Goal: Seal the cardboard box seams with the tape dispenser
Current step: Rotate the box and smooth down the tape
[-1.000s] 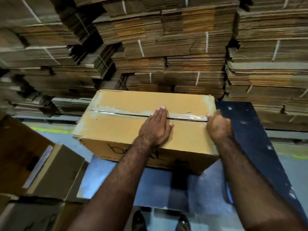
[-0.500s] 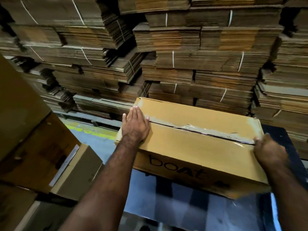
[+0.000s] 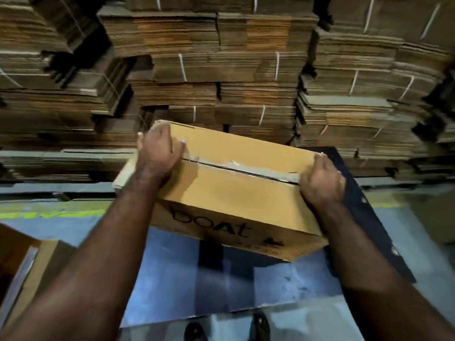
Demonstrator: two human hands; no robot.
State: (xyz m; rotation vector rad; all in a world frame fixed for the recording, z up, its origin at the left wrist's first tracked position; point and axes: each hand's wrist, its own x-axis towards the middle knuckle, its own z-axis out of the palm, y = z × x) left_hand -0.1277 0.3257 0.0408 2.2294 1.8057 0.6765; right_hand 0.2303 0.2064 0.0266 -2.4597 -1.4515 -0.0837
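A closed tan cardboard box (image 3: pixel 229 193) printed "boat" sits tilted over a dark blue sheet (image 3: pixel 221 279). Clear tape (image 3: pixel 236 166) runs along its top centre seam, wrinkled in places. My left hand (image 3: pixel 157 151) grips the box's far left end, fingers curled over the corner. My right hand (image 3: pixel 320 180) grips the right end at the seam, fingers wrapped over the edge. The box's right front corner looks raised off the sheet. No tape dispenser is in view.
Tall stacks of strapped flat cardboard (image 3: pixel 221 70) fill the whole background close behind the box. More brown boxes (image 3: pixel 27 267) stand at the lower left. A yellow floor line (image 3: pixel 51 214) runs at the left. My feet (image 3: pixel 226 328) show at the bottom edge.
My left hand slid from the middle of the seam to the box's left end and now curls over its corner. The box turned and tilted between both hands.
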